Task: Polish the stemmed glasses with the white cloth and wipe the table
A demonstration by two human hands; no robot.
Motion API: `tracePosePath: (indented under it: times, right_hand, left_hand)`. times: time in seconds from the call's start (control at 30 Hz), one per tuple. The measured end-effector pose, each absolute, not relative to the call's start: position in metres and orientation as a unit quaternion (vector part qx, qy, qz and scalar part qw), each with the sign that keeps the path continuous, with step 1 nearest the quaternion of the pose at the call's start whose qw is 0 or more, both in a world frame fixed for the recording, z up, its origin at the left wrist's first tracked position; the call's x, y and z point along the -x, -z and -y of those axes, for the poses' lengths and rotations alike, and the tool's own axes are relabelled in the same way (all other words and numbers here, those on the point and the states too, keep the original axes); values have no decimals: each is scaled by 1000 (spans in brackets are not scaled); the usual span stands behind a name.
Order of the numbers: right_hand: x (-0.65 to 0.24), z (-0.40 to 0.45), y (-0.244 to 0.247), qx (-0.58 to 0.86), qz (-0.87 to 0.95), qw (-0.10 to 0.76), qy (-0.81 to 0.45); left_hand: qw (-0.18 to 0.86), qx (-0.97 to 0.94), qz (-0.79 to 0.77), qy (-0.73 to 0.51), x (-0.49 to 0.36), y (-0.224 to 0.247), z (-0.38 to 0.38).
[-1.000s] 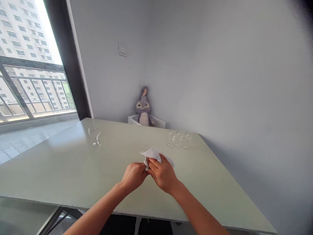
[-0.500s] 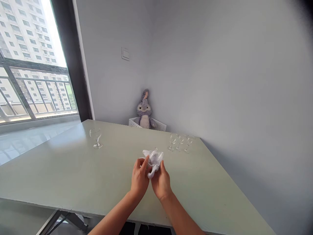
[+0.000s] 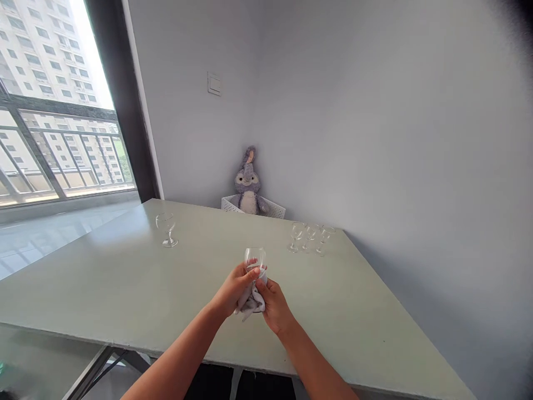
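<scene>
Above the near middle of the table, my left hand point(image 3: 235, 286) is wrapped round the bowl of a clear stemmed glass point(image 3: 255, 255), which is upright with its rim showing. My right hand point(image 3: 273, 303) is closed on a crumpled white cloth point(image 3: 252, 303), pressed against the lower part of the glass. The stem and foot are mostly hidden by the cloth and fingers.
On the pale table point(image 3: 125, 294), one stemmed glass point(image 3: 166, 225) stands at the left. Three stemmed glasses point(image 3: 310, 233) stand close together at the right. Behind the far edge, a plush toy point(image 3: 249, 189) sits in a white basket point(image 3: 277, 209).
The glass has gone from tilted and largely covered by cloth to upright with its bowl bare. My left hand now grips the bowl, and the cloth has shifted down to the stem.
</scene>
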State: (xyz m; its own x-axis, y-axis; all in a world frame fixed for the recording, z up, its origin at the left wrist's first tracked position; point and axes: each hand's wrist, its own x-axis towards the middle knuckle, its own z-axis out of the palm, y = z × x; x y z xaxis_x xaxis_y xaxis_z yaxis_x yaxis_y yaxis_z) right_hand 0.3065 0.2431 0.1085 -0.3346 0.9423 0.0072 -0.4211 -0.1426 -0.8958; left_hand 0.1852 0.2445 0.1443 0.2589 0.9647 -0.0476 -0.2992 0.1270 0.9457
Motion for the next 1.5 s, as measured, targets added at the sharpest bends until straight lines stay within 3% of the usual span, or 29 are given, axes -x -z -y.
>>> tracePosePath:
  times: [0.2,0.33,0.4,0.5,0.6,0.67,0.83,0.93,1.03,1.17,1.3,1.43,1.5]
  right_hand:
    - [-318,-259,-103,391,359,546,-647]
    - [-346,-256,-113,441,433,608,-498]
    - [-355,-244,-123,415,590,567,-398]
    - [-355,-225,-135,341,824,416,-179]
    - [-349,-219,-137,314,888,334,-49]
    - [-347,-223,-135,307,875,358,-106]
    - [-341,-238,-127,313,649,536,-440]
    - [-326,-243,-120,282,440,596,-609]
    - [-310,-242,-113,250,288,598,-705]
    - [-303,-241,-108,267,155,577,-756]
    - [-301,-239,-102,289,138,543,-776]
    - [-303,-234,-90,355,297,499,-733]
    - [-310,-233,-87,413,464,452,-640]
  left_hand:
    - [593,-451,-431,-508,-184,-144,-249]
    - [592,-402,-445,-539,-178,-146,-254]
    - [622,-372,-427,-542,-175,-145,-257]
    - [679,-342,-388,-521,-177,-141,-260]
    - [740,-295,-356,-489,-183,-138,-260]
    - [769,-265,-332,-478,-187,-139,-258]
    - [792,-215,-229,-524,-195,-146,-253]
    - [754,-189,-206,-595,-202,-144,-252]
    - [665,-226,-247,-667,-208,-138,-247]
    - [544,-359,-322,-687,-210,-131,-237]
    - [469,-436,-386,-664,-208,-125,-235]
    - [375,-473,-453,-656,-201,-122,-246]
    - [348,-483,-467,-654,-196,-125,-251]
